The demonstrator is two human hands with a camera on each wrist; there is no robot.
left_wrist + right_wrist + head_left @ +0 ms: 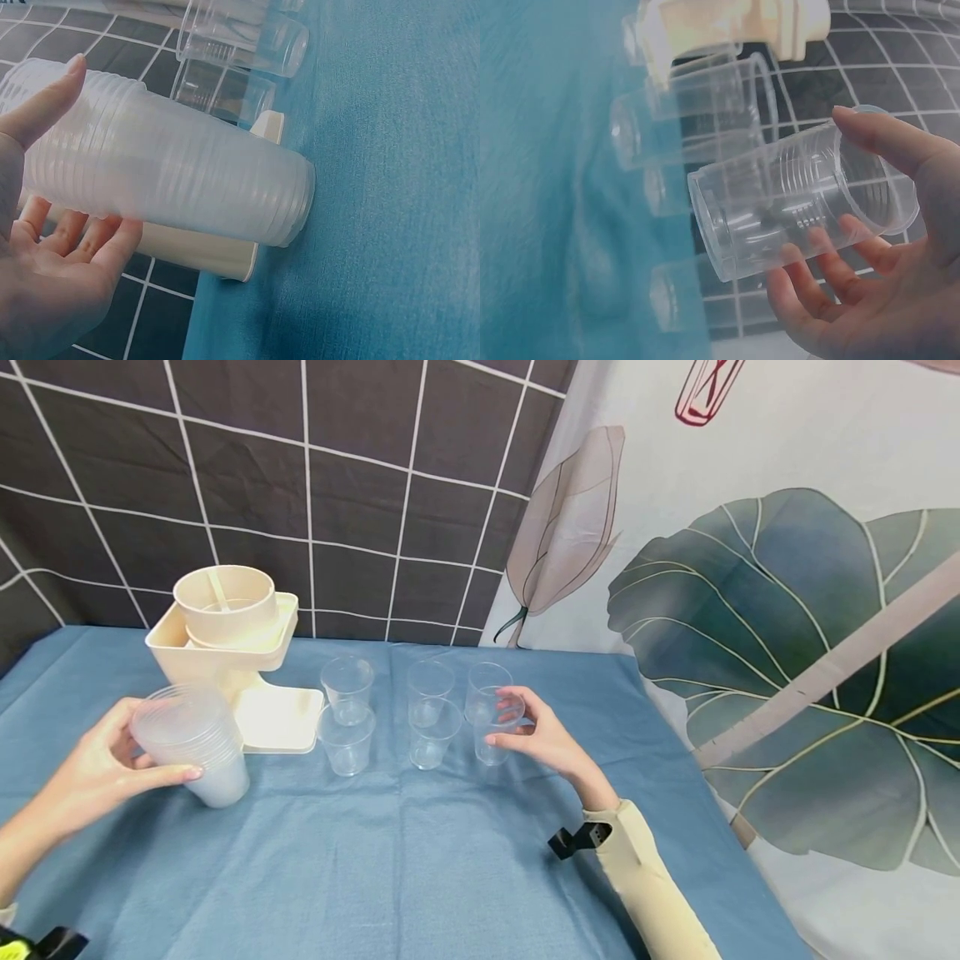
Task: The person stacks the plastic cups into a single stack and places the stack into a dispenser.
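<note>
over the left of the bench [405, 877] our left hand [103, 768] grips the cup stack [198, 735], over its right our right hand [552, 743] pinches a clear cup [776, 195], and we judge both light, slippery and easily dented, best held gently high on their sides.

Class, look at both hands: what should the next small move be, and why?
Probably the right hand should settle its single cup on the cloth and let go: that cup lines up roughly with the two front cups, while the left hand holds the stack. Whether its base already touches is unclear.
</note>
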